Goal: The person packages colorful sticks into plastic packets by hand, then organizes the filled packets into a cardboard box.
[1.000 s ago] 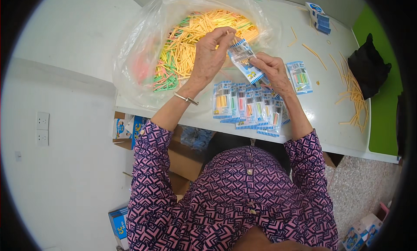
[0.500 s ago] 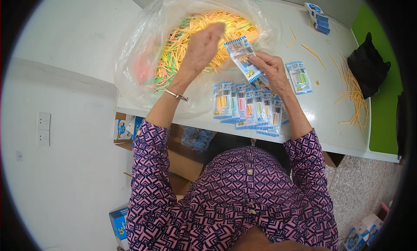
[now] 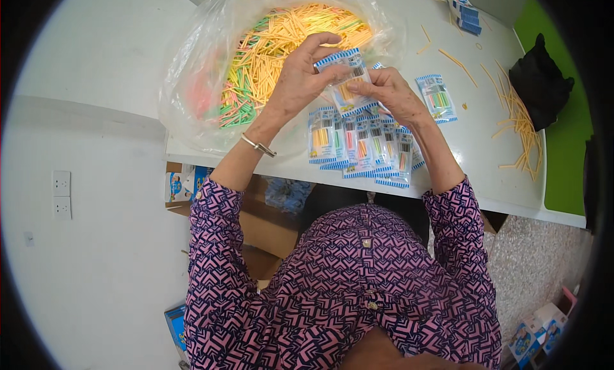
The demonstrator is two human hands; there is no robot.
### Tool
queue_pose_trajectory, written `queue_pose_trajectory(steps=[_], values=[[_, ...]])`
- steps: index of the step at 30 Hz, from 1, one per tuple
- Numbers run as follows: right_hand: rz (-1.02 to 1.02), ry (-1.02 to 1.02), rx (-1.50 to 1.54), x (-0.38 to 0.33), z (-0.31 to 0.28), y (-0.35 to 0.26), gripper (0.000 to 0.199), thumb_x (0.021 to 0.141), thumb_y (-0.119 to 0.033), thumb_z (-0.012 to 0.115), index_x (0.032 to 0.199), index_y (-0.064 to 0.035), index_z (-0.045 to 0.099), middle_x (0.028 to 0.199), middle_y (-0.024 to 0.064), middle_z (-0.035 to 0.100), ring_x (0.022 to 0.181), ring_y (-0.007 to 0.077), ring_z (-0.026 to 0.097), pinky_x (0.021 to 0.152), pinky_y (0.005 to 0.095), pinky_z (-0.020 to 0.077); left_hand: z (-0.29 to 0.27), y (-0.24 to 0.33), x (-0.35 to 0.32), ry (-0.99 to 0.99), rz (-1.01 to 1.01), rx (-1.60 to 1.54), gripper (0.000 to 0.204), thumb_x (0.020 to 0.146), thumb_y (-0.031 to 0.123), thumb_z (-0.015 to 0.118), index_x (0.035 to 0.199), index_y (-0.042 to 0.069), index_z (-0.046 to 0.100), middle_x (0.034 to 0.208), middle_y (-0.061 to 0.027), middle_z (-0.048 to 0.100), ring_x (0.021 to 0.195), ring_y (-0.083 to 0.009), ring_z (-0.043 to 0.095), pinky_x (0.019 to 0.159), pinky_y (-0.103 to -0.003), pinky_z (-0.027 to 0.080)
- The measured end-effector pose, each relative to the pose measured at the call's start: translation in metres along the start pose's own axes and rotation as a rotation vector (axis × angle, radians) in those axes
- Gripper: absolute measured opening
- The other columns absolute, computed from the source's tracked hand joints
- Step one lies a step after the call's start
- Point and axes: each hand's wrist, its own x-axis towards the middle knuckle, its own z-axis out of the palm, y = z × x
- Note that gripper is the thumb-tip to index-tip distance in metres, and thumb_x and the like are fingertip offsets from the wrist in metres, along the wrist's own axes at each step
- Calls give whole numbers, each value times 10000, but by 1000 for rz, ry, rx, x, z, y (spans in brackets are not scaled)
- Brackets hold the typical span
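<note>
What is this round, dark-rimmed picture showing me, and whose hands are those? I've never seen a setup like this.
There's no robot: these are a person's bare hands. A wide fisheye camera worn on the head looks down, which explains the dark rim and bent edges. The right hand grips a small clear-and-blue packet showing yellow sticks; the left hand is at its upper left side. On the white table sit a large clear plastic bag of yellow, green and pink sticks, overlapping packets, a separate packet to the right, and loose yellow sticks beside a black bundle.
</note>
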Motion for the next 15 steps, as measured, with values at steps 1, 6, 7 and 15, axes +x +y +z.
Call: queue_pose_trajectory(steps=[1,6,7,15], values=[[-20,-1,-27,0,0,1,296,830,-244,680,987,6,668,847,45,682,737,75,609,675,212,468,-3,1,-1,-54,-108,-63,344,830,50,641,1150,6,522,1029,-57,616,917,-107,597,759,-226,492],[-4,11,-66,-1,4,9,294,817,-253,688,970,-2,686,806,39,673,688,62,583,643,206,452,-5,0,-2,-131,-177,-82,342,810,49,666,1126,25,538,1015,-40,611,897,-75,579,781,-211,474],[-12,14,-35,-2,5,10,289,809,-259,687,971,-21,700,773,23,663,656,49,558,616,202,436,-5,5,-2,-152,-208,-80,331,810,56,666,1117,23,547,1006,-35,613,892,-74,576,775,-209,471],[-42,266,-513,-19,-57,19,332,799,-249,663,974,33,668,917,99,671,825,173,609,749,305,461,-41,-17,-28,-359,-360,88,354,803,138,689,1122,25,584,968,-21,621,875,-81,569,752,-229,460]])
